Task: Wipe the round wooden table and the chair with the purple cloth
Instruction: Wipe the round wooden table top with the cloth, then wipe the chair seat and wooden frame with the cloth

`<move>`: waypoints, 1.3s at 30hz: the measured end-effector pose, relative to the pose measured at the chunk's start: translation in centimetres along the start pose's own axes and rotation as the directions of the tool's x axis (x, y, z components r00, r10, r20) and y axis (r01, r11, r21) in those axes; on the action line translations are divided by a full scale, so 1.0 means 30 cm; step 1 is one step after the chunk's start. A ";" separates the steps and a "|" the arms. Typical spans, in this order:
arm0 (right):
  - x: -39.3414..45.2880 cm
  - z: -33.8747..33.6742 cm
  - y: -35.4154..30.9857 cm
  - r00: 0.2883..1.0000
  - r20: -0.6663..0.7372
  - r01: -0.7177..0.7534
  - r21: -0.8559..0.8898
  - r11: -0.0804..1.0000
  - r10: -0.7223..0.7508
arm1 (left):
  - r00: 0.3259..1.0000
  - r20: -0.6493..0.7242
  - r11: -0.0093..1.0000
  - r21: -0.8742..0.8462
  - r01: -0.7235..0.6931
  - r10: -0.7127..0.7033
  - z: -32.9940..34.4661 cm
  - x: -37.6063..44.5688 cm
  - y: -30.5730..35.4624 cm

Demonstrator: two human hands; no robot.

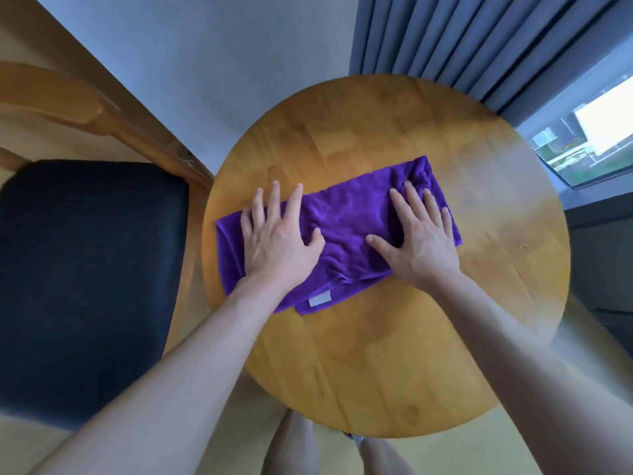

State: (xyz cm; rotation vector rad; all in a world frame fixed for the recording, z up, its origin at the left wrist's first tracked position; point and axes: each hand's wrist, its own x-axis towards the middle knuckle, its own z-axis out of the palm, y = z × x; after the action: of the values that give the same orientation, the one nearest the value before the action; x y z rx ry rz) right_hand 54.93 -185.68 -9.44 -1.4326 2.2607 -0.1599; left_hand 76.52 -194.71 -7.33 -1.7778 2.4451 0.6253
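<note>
Chair (89, 269) with a dark padded seat and a wooden frame stands at the far left, just beside the round wooden table (394, 354), whose top fills the middle of the view. Spread across that top lies the purple cloth (346, 228), a small pale label (319, 299) showing at its near edge, with the left hand (277, 241) pressed flat on its left end, fingers straight and spread, and the right hand (419, 240) flat on its right end in the same way, neither one gripping the fabric. Grey curtains (462, 39) hang beyond the table, and a window (596, 132) shows at the far right.
</note>
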 end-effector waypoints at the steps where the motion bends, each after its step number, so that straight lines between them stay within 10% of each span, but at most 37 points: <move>1: -0.008 -0.004 0.000 1.000 -0.002 -0.020 0.011 1.000 0.020 | 1.000 0.022 1.000 -0.005 0.017 -0.017 -0.019 0.029 -0.027; 9: -0.189 0.100 -0.163 0.942 -0.195 -0.252 0.132 0.959 0.274 | 0.989 0.020 0.989 -0.012 -0.145 0.145 -0.045 -0.063 -0.175; 16: -0.320 0.231 -0.338 0.865 -0.301 -0.322 0.278 0.905 0.400 | 0.985 0.174 0.983 -0.182 0.033 0.000 -0.018 -0.191 -0.285; 39: -0.678 0.540 -0.900 0.958 -0.181 -0.189 0.191 0.963 0.224 | 0.968 0.243 0.936 -0.325 0.134 -0.055 -0.246 -0.548 -1.018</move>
State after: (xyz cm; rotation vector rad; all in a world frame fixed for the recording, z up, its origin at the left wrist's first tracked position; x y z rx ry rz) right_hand 91.54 -177.68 -8.48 -1.1261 2.4738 -0.4403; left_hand 111.61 -190.29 -4.87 -1.7952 2.1832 1.2327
